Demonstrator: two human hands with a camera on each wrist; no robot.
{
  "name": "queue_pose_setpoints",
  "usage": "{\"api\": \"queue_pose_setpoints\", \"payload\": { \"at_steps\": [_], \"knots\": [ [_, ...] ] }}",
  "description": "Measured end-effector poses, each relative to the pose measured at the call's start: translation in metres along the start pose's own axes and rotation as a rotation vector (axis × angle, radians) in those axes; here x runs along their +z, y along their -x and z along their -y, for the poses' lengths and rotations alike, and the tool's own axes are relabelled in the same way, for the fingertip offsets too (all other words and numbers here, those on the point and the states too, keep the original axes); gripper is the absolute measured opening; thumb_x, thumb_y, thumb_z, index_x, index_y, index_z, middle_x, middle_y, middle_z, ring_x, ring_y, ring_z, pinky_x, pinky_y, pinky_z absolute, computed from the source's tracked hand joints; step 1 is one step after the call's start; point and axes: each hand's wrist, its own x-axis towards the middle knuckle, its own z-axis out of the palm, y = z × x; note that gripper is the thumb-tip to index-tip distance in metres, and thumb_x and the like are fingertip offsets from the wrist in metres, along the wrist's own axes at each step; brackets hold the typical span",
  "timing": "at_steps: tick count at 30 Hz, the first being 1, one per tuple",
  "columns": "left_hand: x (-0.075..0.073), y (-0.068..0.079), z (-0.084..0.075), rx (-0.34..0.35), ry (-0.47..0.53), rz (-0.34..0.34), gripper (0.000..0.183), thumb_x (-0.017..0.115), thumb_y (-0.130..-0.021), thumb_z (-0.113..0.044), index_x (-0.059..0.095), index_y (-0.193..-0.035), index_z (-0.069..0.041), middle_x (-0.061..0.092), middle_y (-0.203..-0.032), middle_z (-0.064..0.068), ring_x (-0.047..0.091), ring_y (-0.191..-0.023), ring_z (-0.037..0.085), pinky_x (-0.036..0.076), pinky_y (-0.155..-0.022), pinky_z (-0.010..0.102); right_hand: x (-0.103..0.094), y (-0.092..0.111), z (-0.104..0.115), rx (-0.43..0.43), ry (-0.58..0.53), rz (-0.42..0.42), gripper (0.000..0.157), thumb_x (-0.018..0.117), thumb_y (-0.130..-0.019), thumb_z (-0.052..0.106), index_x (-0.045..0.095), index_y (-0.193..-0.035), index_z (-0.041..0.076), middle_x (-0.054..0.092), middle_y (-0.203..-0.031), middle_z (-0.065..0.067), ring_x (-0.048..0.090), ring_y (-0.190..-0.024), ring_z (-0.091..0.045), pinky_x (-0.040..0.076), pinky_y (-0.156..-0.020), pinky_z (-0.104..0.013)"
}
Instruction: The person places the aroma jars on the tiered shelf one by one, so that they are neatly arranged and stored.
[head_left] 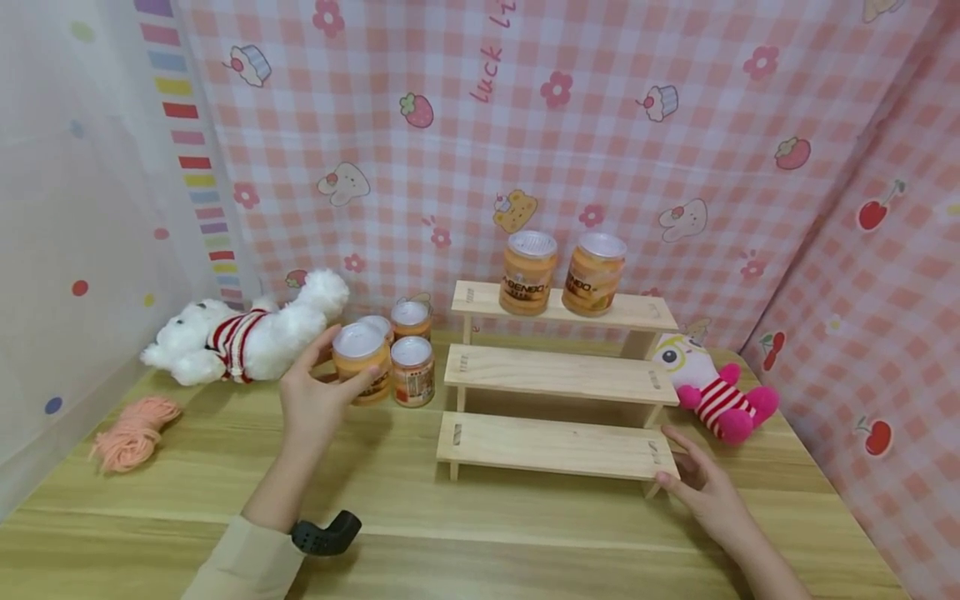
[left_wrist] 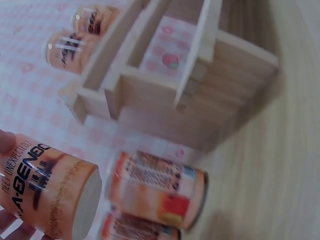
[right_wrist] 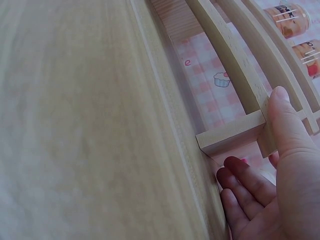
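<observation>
My left hand grips an orange-labelled can between thumb and fingers; its pale base and printed lettering show in the left wrist view. Close beside it stand several similar cans, the nearest a can with small print towards me. My right hand holds the right end of the three-step wooden display stand at its lowest step. The thumb lies against that step's end, and the other fingers sit lower, near the side leg. On the top step are two cans, upright and side by side.
A white plush dog in a striped sweater lies behind the cans at left, with a bundle of peach yarn in front of it. Right of the stand lies a pink-and-white plush toy. A pink checked curtain hangs behind.
</observation>
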Motion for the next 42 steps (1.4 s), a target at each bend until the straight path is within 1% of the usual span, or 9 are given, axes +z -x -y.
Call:
{"api": "queue_pose_setpoints", "payload": {
  "at_steps": [5, 11, 18, 21, 25, 28, 31, 36, 42],
  "knots": [
    [0.004, 0.003, -0.021, -0.013, 0.034, 0.047, 0.069, 0.088, -0.067, -0.009, 0.059, -0.129, -0.004, 0.062, -0.120, 0.011, 0.054, -0.103, 0.014, 0.047, -0.071, 0.018, 0.001, 0.001, 0.000, -0.005, -0.017, -0.007, 0.059, 0.061, -0.088, -0.009, 0.035, -0.141, -0.008, 0.054, -0.116, -0.039, 0.055, -0.101, 0.004, 0.045, -0.080, -0.012],
    [0.019, 0.007, -0.045, 0.003, 0.097, 0.131, 0.067, 0.088, -0.068, -0.012, 0.060, -0.129, -0.006, 0.061, -0.120, 0.008, 0.056, -0.099, 0.018, 0.050, -0.072, 0.023, 0.001, 0.000, -0.001, 0.006, -0.013, -0.002, 0.059, 0.061, -0.089, -0.008, 0.034, -0.142, -0.008, 0.054, -0.116, -0.038, 0.055, -0.101, 0.005, 0.045, -0.080, -0.012],
    [0.046, 0.014, -0.066, 0.004, 0.157, 0.228, 0.069, 0.089, -0.066, -0.012, 0.060, -0.129, -0.007, 0.063, -0.108, 0.009, 0.057, -0.094, 0.020, 0.050, -0.072, 0.030, 0.001, -0.001, 0.000, 0.007, -0.010, -0.003, 0.059, 0.061, -0.089, -0.007, 0.034, -0.142, -0.008, 0.054, -0.116, -0.039, 0.055, -0.101, 0.005, 0.045, -0.080, -0.011],
    [0.060, 0.017, -0.075, 0.048, 0.182, 0.269, 0.068, 0.089, -0.067, -0.011, 0.060, -0.128, -0.006, 0.062, -0.111, 0.009, 0.057, -0.097, 0.021, 0.052, -0.074, 0.036, 0.001, -0.001, -0.001, 0.002, -0.022, -0.006, 0.059, 0.061, -0.089, -0.009, 0.034, -0.142, -0.008, 0.054, -0.116, -0.039, 0.055, -0.101, 0.005, 0.045, -0.080, -0.012],
    [0.080, 0.022, -0.087, 0.055, 0.212, 0.337, 0.067, 0.088, -0.068, -0.015, 0.060, -0.128, -0.008, 0.063, -0.115, 0.004, 0.056, -0.099, 0.019, 0.053, -0.075, 0.040, 0.002, 0.000, -0.002, 0.001, -0.022, -0.012, 0.060, 0.061, -0.088, -0.009, 0.035, -0.142, -0.008, 0.054, -0.115, -0.039, 0.056, -0.100, 0.004, 0.046, -0.079, -0.012],
    [0.095, 0.024, -0.096, 0.029, 0.232, 0.378, 0.068, 0.089, -0.068, -0.018, 0.060, -0.129, -0.010, 0.063, -0.116, 0.000, 0.056, -0.099, 0.017, 0.052, -0.076, 0.039, 0.002, 0.000, -0.003, 0.004, -0.025, -0.012, 0.060, 0.061, -0.088, -0.009, 0.034, -0.142, -0.007, 0.054, -0.115, -0.039, 0.056, -0.100, 0.004, 0.046, -0.079, -0.012],
    [0.112, 0.024, -0.103, 0.025, 0.247, 0.425, 0.069, 0.089, -0.068, -0.021, 0.059, -0.130, -0.011, 0.063, -0.116, -0.002, 0.055, -0.101, 0.015, 0.052, -0.078, 0.036, 0.001, 0.000, -0.003, 0.008, -0.027, -0.011, 0.060, 0.061, -0.089, -0.009, 0.035, -0.142, -0.007, 0.054, -0.115, -0.039, 0.056, -0.100, 0.004, 0.046, -0.079, -0.013],
    [0.137, 0.024, -0.112, 0.031, 0.290, 0.482, 0.067, 0.088, -0.069, -0.019, 0.059, -0.129, -0.009, 0.062, -0.114, 0.001, 0.057, -0.101, 0.017, 0.053, -0.077, 0.032, 0.000, 0.000, -0.001, 0.013, 0.001, -0.009, 0.058, 0.061, -0.090, -0.006, 0.035, -0.142, -0.007, 0.054, -0.115, -0.039, 0.055, -0.100, 0.005, 0.046, -0.079, -0.012],
    [0.161, 0.029, -0.118, -0.013, 0.315, 0.536, 0.067, 0.088, -0.069, -0.017, 0.059, -0.129, -0.011, 0.062, -0.112, -0.002, 0.058, -0.097, 0.013, 0.053, -0.075, 0.026, 0.001, 0.000, 0.002, 0.020, 0.013, -0.001, 0.057, 0.062, -0.091, -0.002, 0.036, -0.141, -0.007, 0.055, -0.116, -0.038, 0.055, -0.101, 0.006, 0.045, -0.080, -0.012]
  ]
}}
